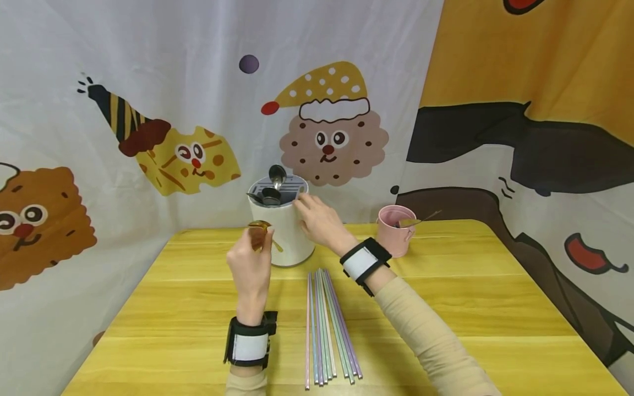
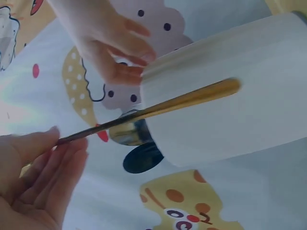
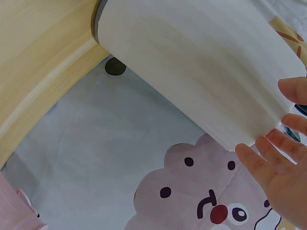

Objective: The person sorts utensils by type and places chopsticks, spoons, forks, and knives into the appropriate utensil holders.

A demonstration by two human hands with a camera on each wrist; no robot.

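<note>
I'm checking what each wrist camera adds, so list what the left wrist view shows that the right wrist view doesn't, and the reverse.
Only the left wrist view shows the left grip and the gold spoon it pinches.

Only the right wrist view shows part of the pink bucket, cut off by the frame's edge.

Both show the white container, the right grip with fingers at its rim, and the cookie print on the cloth behind.

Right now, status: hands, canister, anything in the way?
Left hand pinching gold spoon near white canister; right hand touching its top edge. Dark spoons inside. Sticks lie in front, blocking neither hand.
</note>
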